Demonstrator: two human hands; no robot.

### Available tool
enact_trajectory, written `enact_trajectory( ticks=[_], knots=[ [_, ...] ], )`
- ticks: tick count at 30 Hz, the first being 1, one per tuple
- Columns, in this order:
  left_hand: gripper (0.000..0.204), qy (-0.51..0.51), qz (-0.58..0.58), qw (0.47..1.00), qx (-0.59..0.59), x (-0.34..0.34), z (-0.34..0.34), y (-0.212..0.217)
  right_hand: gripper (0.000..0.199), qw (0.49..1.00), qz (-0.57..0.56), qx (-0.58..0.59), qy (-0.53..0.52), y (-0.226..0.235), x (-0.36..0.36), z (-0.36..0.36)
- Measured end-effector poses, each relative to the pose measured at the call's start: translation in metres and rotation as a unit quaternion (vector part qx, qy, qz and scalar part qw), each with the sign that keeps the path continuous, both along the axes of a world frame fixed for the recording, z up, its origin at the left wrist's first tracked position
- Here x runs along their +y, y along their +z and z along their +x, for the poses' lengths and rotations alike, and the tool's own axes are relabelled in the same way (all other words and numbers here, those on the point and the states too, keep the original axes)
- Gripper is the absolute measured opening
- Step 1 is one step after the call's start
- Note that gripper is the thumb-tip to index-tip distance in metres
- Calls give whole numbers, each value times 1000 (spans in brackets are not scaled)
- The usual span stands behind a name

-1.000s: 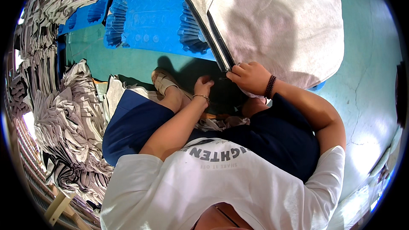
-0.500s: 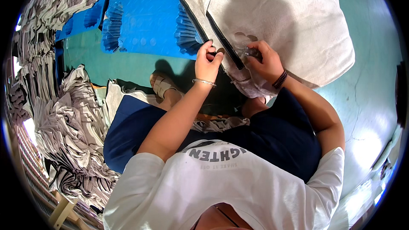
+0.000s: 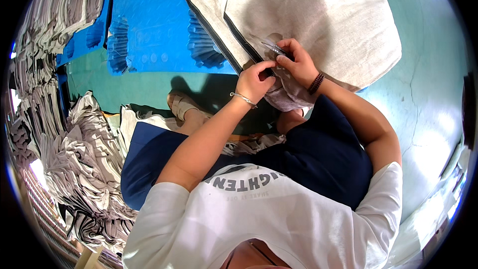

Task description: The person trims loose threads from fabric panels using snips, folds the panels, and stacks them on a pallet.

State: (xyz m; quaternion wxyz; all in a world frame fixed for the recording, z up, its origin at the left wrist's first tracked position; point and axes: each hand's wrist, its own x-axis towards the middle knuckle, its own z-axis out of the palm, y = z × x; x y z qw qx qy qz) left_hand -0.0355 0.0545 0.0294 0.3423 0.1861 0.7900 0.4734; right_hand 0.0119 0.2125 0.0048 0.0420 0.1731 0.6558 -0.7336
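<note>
Layout around the cloth bag on my lap

I am seeing the cloth bag lying ahead of my knees, spreading onto the floor to its right; both my hands, left hand and right hand, are meeting at its near edge beside the trim strip. Left of the bag, plastic sheets are lying, and further left, piled fabric is stacking up.
</note>
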Motion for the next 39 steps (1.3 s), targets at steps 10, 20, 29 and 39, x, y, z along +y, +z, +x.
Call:
enact_trajectory(
  ticks=[10,20,29,39],
  knots=[
    [33,261,129,931,-221,-11,20,2,30,997,56,28,38,4,1,2],
    [10,236,20,941,-243,-9,28,-3,30,988,119,47,91,18,5,8],
    [14,327,57,898,-288,-17,31,-3,23,855,411,213,231,44,12,18],
    [13,350,103,887,-284,-20,41,-8,11,751,550,233,280,69,-9,3]
  ],
)
